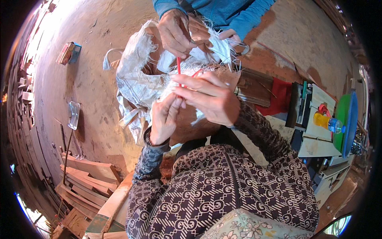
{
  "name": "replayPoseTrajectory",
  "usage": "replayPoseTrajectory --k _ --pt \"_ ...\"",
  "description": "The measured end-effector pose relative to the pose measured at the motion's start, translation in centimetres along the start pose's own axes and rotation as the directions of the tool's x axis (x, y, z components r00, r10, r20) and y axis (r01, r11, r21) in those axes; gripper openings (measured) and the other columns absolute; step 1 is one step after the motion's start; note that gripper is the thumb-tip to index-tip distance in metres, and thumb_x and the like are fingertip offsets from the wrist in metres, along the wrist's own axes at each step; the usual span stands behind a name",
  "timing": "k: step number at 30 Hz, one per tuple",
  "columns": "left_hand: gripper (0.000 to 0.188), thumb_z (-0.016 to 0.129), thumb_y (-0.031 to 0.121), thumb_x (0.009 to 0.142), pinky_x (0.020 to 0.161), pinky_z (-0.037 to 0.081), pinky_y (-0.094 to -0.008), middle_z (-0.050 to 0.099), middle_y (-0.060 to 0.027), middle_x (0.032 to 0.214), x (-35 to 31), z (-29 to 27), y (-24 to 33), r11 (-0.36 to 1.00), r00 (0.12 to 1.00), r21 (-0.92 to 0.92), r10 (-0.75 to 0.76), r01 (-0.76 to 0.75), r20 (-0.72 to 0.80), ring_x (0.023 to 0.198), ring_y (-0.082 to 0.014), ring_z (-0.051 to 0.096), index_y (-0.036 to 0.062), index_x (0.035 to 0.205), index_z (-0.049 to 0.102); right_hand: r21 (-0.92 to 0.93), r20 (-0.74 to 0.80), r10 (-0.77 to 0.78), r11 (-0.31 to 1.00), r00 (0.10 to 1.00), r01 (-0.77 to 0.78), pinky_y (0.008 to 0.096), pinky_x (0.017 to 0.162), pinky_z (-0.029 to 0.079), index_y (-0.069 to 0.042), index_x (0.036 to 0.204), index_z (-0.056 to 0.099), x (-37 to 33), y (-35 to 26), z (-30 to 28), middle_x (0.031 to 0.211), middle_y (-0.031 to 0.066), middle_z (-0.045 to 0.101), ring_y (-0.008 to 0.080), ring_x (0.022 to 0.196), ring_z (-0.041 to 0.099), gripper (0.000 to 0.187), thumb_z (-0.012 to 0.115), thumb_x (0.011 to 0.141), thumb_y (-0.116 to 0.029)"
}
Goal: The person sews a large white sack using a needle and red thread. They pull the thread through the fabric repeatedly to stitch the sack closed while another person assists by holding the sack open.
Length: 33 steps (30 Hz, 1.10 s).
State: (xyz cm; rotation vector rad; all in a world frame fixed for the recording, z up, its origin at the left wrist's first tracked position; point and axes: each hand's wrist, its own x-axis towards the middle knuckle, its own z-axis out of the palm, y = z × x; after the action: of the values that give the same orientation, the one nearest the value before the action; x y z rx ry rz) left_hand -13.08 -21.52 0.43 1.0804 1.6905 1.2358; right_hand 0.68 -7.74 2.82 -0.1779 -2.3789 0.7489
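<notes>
A thin red strip (178, 65) runs from a co-worker's hand (177, 34) down to my hands. Between the fingers of my right hand (211, 98) the strip is pinched, and a short piece of it sticks up beside them. The closed fingertips of my left hand (164, 119) meet the right ones at the strip's lower part, which the fingers partly cover. Beneath our hands lies a white woven sack (133, 77) with frayed edges, its mouth open. The co-worker's other hand (230, 36) rests by the sack's frayed far edge.
Wooden boards (85, 179) are piled at the lower left. A clear plastic container (74, 113) and a small box (73, 53) lie on the left floor. On the right, a bottle with yellow liquid (322, 120) lies near a green basin (341, 119) and a red cloth (276, 95).
</notes>
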Motion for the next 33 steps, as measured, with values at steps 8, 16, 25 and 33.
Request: replayPoseTrajectory --k 8,16,25,33 --pt "0.037 0.052 0.034 0.101 0.052 0.036 -0.0246 0.054 0.0015 0.065 -5.3 -1.1 2.2 0.986 0.993 -0.116 0.111 -0.116 -0.047 0.056 -0.0087 0.047 0.0011 0.087 0.063 0.437 0.195 0.025 0.893 0.98 -0.11 0.0366 0.077 0.052 -0.002 0.108 0.069 -3.1 -2.1 1.3 0.094 0.0101 0.066 0.0279 0.091 0.063 0.022 0.065 0.089 -0.01" --pt "0.021 0.053 0.018 0.102 0.064 0.049 -0.0296 0.064 -0.0074 0.074 -2.4 0.0 0.7 0.993 0.981 -0.071 0.105 -0.095 0.16 0.069 -0.0178 0.064 0.0009 0.102 0.064 0.447 0.221 0.329 0.802 0.918 -0.395 0.036 0.087 0.051 -0.003 0.135 0.055 -1.9 -3.0 -1.4 0.116 0.018 0.065 0.0272 0.1 0.066 0.056 0.074 0.082 -0.007" --pt "0.029 0.052 0.023 0.103 0.06 0.045 -0.0282 0.059 -0.0036 0.069 -0.7 0.4 0.2 0.992 0.976 -0.042 0.126 -0.12 0.177 0.062 -0.0139 0.057 0.0017 0.086 0.062 0.343 0.308 0.451 0.768 0.838 -0.54 0.0351 0.069 0.051 0.0 0.1 0.066 -4.6 -0.8 -3.2 0.092 0.0153 0.068 0.0241 0.078 0.066 0.013 0.064 0.09 -0.009" --pt "0.025 0.052 0.019 0.102 0.067 0.047 -0.0296 0.063 -0.0074 0.075 0.4 4.2 0.2 0.958 0.975 -0.262 0.16 -0.114 0.158 0.072 -0.0171 0.061 0.0014 0.087 0.063 0.929 0.3 0.63 -0.025 0.716 -0.368 0.0213 0.057 0.043 -0.006 0.092 0.06 -4.9 -3.1 -1.5 0.103 0.0094 0.067 0.0081 0.065 0.055 0.025 0.053 0.103 -0.028"
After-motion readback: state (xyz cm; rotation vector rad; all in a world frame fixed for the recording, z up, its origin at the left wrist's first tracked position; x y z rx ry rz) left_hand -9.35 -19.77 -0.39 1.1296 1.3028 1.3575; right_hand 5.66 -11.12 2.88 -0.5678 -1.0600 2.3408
